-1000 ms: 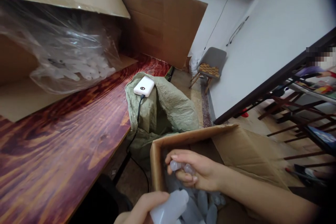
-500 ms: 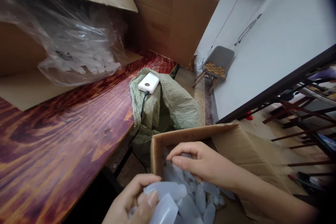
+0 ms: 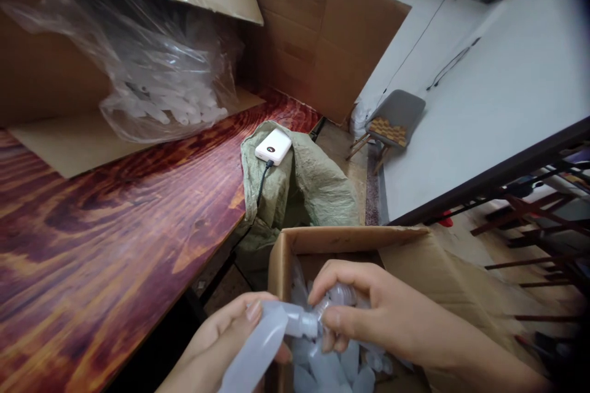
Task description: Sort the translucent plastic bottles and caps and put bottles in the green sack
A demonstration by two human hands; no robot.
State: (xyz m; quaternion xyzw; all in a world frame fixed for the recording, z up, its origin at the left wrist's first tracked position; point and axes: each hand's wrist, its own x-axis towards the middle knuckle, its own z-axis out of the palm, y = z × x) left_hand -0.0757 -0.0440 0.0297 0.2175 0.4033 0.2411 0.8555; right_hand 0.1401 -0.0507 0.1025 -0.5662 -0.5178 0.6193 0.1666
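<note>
My left hand [image 3: 216, 344] is wrapped round a translucent white plastic bottle [image 3: 258, 347] at the bottom centre, its neck pointing right. My right hand [image 3: 364, 313] pinches a small clear cap [image 3: 338, 295] against the bottle's neck. Both hands hover over an open cardboard box [image 3: 281, 258] that holds several more translucent bottles [image 3: 332, 368].
A dark red wooden table [image 3: 101, 239] fills the left side. On it lies a large open carton with a clear plastic bag of white parts [image 3: 161, 92]. A white power bank [image 3: 273, 147] with a cable rests on a green sack [image 3: 313, 190]. A grey chair [image 3: 391, 120] stands by the wall.
My left hand lifted the bottle up and to the right. My right hand came out of the box with a cap and met the bottle's neck. The view shifted a little.
</note>
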